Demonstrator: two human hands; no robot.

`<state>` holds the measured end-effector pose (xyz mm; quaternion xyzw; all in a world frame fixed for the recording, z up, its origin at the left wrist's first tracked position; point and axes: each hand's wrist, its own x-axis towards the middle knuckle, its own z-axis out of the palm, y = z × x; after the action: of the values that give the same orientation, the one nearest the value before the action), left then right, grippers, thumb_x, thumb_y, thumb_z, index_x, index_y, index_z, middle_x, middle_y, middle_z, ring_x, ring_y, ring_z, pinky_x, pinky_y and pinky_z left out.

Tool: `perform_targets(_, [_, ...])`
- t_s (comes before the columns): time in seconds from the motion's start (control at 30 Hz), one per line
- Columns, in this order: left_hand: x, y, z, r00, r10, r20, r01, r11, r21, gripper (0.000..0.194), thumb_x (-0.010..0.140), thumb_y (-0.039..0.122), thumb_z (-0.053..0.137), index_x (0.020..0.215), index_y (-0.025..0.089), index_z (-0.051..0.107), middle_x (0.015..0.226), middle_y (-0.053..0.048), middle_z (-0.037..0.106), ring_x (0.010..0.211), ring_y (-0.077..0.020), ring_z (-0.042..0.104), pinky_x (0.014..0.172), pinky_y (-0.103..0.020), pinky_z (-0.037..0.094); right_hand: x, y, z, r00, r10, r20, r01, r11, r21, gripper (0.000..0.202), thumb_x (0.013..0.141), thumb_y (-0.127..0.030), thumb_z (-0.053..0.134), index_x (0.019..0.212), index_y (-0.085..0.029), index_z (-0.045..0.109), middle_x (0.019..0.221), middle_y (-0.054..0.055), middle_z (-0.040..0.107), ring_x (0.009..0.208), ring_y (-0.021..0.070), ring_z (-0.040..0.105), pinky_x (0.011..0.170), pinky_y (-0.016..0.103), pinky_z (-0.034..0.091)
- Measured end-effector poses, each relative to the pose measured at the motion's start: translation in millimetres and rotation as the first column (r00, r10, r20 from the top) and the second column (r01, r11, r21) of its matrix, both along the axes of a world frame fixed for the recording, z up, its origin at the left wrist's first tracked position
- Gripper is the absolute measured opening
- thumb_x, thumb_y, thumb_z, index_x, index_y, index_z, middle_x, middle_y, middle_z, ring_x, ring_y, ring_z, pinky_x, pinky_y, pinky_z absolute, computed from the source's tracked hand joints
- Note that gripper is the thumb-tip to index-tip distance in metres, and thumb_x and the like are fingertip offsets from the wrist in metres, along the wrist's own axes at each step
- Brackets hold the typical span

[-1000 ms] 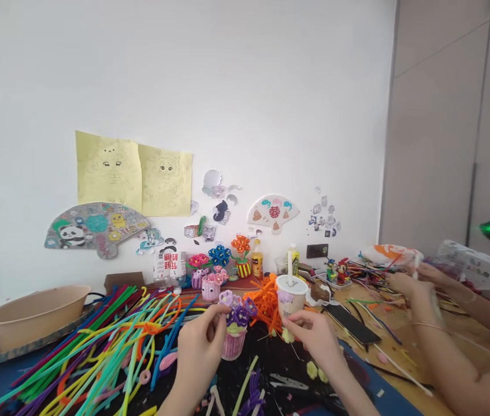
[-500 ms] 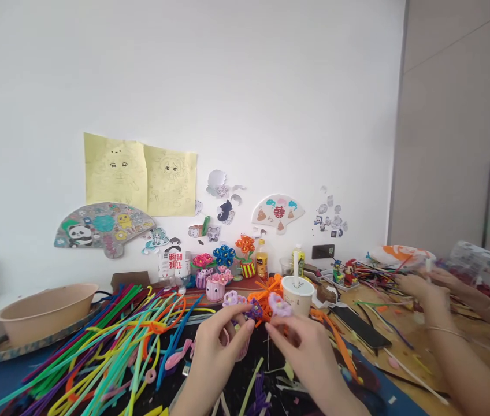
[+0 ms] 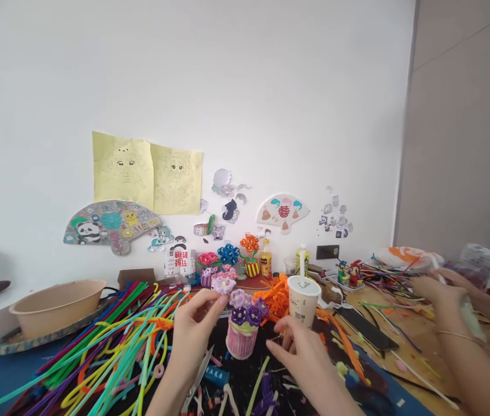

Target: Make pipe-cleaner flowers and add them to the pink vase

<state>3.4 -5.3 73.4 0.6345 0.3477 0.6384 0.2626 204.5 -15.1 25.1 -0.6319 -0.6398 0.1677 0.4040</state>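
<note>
A lilac fuzzy-wire flower is pinched between the thumb and fingers of my left hand, just left of a small pink-striped pot. Dark purple flowers and lilac ones fill the top of that pot, above a pale green layer. My right hand hovers to the pot's right, thumb and index finger apart, with no flower in it. Below the hands lie scissors, partly hidden by my left forearm, and a blue object with white lettering.
Many coloured pipe cleaners spread across the left. Orange fuzzy flowers and a lidded paper cup with a straw stand behind my right hand. A black phone-like slab lies rightward. Another person's hands work at far right.
A lilac flower that was in my right hand is now in my left. My hands have parted, my left moving leftward, uncovering the pink-striped pot. The view has shifted slightly.
</note>
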Motion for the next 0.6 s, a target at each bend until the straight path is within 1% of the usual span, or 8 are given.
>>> perform_targets(0.07, [-6,4,-1.3,0.999,0.047,0.025,-0.047,0.999,-0.002,0.024,0.077,0.04,0.065,0.07,0.017,0.066,0.066,0.001,0.059,0.062,-0.0121,0.05,0.056,-0.022,0.039,2,15,-22.1,0.999,0.016,-0.051,-0.018,0.999,-0.043,0.046,0.063,-0.027,0.07,0.106,-0.014,0.058,0.075,0.004,0.061,0.065,0.0239,0.06,0.061,0.031,0.043])
perform_targets(0.1, [-9,7,-2.9,0.996,0.077,0.037,-0.077,0.997,-0.002,0.024,0.076,0.04,0.066,0.069,0.017,0.065,0.065,0.002,0.059,0.061,-0.0117,0.049,0.055,-0.021,0.039,-1,22,-30.8,0.997,0.026,-0.076,-0.03,0.998,-0.05,0.059,0.061,-0.026,0.071,0.115,-0.011,0.054,0.083,0.008,0.064,0.069,0.0252,0.062,0.064,0.033,0.046])
perform_targets(0.17, [-14,13,-7.5,0.988,0.143,0.054,-0.143,0.99,-0.001,0.025,0.074,0.042,0.067,0.071,0.018,0.066,0.065,0.002,0.06,0.06,-0.0116,0.049,0.054,-0.021,0.039,-11,36,-41.8,0.989,0.052,-0.136,-0.061,0.996,-0.059,0.072,0.055,-0.026,0.075,0.12,-0.006,0.05,0.095,0.014,0.066,0.084,0.0292,0.064,0.073,0.035,0.048])
perform_targets(0.2, [-16,16,-10.3,0.983,0.176,0.058,-0.176,0.984,-0.003,0.026,0.073,0.044,0.067,0.072,0.018,0.066,0.066,0.002,0.061,0.06,-0.012,0.049,0.054,-0.021,0.039,-18,41,-44.3,0.981,0.086,-0.172,-0.097,0.994,-0.055,0.075,0.053,-0.026,0.077,0.12,-0.007,0.05,0.098,0.014,0.067,0.09,0.0291,0.064,0.077,0.035,0.048])
perform_targets(0.3, [-23,24,-18.6,0.961,0.274,0.051,-0.274,0.962,-0.006,0.031,0.072,0.047,0.067,0.077,0.017,0.067,0.068,0.0,0.065,0.061,-0.0141,0.052,0.054,-0.022,0.042,-38,55,-45.4,0.946,0.183,-0.268,-0.197,0.98,-0.027,0.065,0.05,-0.029,0.081,0.108,-0.014,0.056,0.103,0.01,0.07,0.098,0.027,0.065,0.085,0.033,0.048])
perform_targets(0.4, [-28,28,-23.2,0.932,0.363,0.019,-0.363,0.932,0.008,0.033,0.074,0.05,0.064,0.077,0.017,0.067,0.065,-0.001,0.065,0.057,-0.0147,0.052,0.053,-0.023,0.041,-48,64,-45.9,0.921,0.179,-0.345,-0.196,0.981,-0.015,0.059,0.047,-0.023,0.081,0.101,-0.015,0.058,0.102,0.012,0.071,0.098,0.0317,0.064,0.088,0.041,0.046])
perform_targets(0.5, [-31,25,-21.6,0.896,0.444,-0.006,-0.443,0.895,0.054,0.031,0.076,0.049,0.062,0.077,0.018,0.068,0.061,0.001,0.063,0.053,-0.0137,0.051,0.051,-0.023,0.04,-47,70,-47.5,0.886,0.167,-0.432,-0.187,0.982,-0.003,0.054,0.046,-0.019,0.081,0.096,-0.015,0.059,0.101,0.014,0.071,0.099,0.0357,0.063,0.091,0.047,0.043])
perform_targets(0.6, [-29,17,-15.9,0.866,0.499,-0.017,-0.494,0.861,0.122,0.026,0.078,0.043,0.061,0.078,0.018,0.067,0.059,0.002,0.062,0.052,-0.013,0.051,0.052,-0.022,0.039,-42,70,-44.9,0.803,0.242,-0.545,-0.271,0.962,0.027,0.05,0.05,-0.021,0.08,0.096,-0.015,0.061,0.101,0.01,0.072,0.101,0.0327,0.063,0.093,0.044,0.043])
